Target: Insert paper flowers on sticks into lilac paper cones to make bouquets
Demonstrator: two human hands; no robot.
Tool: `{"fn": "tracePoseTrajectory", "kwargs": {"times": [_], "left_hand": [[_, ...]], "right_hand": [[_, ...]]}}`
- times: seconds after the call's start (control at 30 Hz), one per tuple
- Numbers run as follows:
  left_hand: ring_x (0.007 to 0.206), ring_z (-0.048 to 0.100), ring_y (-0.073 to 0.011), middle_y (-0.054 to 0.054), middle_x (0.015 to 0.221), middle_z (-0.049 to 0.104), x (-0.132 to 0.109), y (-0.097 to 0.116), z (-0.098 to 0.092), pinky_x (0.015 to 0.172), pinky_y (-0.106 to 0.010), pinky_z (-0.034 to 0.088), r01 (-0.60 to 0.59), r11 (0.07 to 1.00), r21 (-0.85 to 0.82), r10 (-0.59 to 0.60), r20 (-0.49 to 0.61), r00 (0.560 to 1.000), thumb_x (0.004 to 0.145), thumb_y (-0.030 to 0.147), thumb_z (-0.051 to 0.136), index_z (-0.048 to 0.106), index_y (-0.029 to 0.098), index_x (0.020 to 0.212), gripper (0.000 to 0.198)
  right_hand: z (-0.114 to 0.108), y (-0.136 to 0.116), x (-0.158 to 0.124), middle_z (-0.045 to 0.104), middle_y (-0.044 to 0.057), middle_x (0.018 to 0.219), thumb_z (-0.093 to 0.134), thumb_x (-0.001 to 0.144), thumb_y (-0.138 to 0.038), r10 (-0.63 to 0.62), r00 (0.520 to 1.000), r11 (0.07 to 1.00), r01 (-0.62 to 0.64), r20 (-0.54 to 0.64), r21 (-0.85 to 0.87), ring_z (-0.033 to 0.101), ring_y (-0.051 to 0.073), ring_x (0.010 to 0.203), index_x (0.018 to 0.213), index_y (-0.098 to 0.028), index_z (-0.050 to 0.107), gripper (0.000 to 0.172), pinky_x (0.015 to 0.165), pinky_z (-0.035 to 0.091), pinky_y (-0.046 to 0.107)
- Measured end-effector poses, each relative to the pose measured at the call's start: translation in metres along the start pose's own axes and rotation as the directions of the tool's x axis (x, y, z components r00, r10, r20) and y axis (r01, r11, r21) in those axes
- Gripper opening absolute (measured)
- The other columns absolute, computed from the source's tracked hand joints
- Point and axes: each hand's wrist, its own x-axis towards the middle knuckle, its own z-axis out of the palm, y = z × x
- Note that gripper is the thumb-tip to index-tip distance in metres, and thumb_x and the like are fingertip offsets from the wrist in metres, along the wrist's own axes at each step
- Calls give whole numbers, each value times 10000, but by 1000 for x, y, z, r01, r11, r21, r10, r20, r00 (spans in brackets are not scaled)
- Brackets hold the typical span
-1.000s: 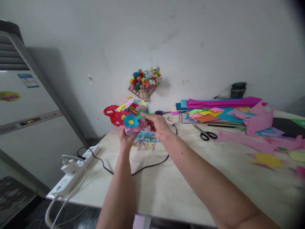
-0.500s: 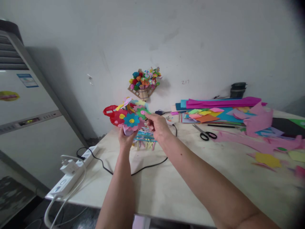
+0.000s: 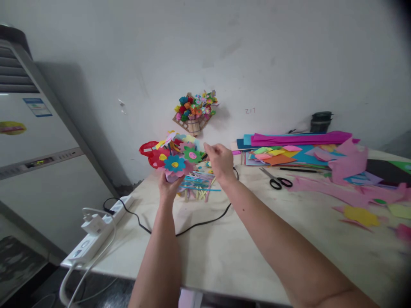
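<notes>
My left hand (image 3: 168, 188) is wrapped round the pale lilac base of a paper flower arrangement (image 3: 175, 164) and holds it above the table. Its blooms are red, blue, pink, yellow and green, with a red openwork piece at the left side. A green flower with a pink centre (image 3: 192, 155) faces me on the right. Just right of that flower is my right hand (image 3: 221, 160), its fingers curled together and apart from the petals. Whatever may be between these fingertips is hidden. Beneath the arrangement lie thin coloured paper strips (image 3: 201, 184).
Black-handled scissors (image 3: 276, 182) and a black pencil (image 3: 298, 170) lie to the right, before stacked coloured sheets (image 3: 302, 139). Pink scraps (image 3: 349, 190) spread at the far right. A power strip (image 3: 96, 235) runs along the left edge; a black cord (image 3: 202, 223) crosses the table.
My right hand has moved right, off the green flower, which now shows fully. The arrangement has shifted slightly left in my left hand.
</notes>
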Motion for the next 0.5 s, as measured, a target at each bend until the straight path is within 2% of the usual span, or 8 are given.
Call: {"fn": "tracePoseTrajectory", "kwargs": {"times": [0.07,0.17,0.23,0.33,0.5], "left_hand": [[772,597,-184,-23,831,653,-1,1,0,728,-319,502,-1,1000,18,0,45,999,460,314,831,641,190,895,490],[761,593,-187,-26,828,654,-2,0,1,715,-306,492,-36,998,50,30,122,992,464,319,822,643,186,928,514],[756,588,-182,-18,822,654,-2,-2,1,696,-280,476,-70,995,75,58,147,987,469,306,819,647,194,923,499],[720,575,-176,0,773,645,-2,-7,0,658,-259,456,-92,986,139,73,139,988,455,295,821,652,204,900,485],[706,577,-181,4,756,643,-2,-9,1,655,-278,452,-146,939,310,90,187,978,507,391,787,648,200,931,486]], "right_hand": [[-4,-5,2,651,14,765,575,797,-419,-158,987,979,156,-4,-129,564,151,743,731,-193,654,249,714,408,275],[-7,-12,4,660,28,957,634,779,-339,-312,944,907,328,103,-263,556,190,924,786,-206,704,150,876,371,333],[-6,-15,5,656,31,1024,658,769,-346,-323,931,871,363,171,-330,532,221,1003,804,-217,728,150,929,338,378],[-5,-14,7,654,27,1085,670,755,-364,-282,929,839,361,242,-407,514,250,1053,842,-225,741,178,931,336,410],[-2,-8,9,669,-2,1113,639,755,-318,-304,911,768,407,277,-494,514,251,1053,836,-259,746,146,877,369,395]]}}
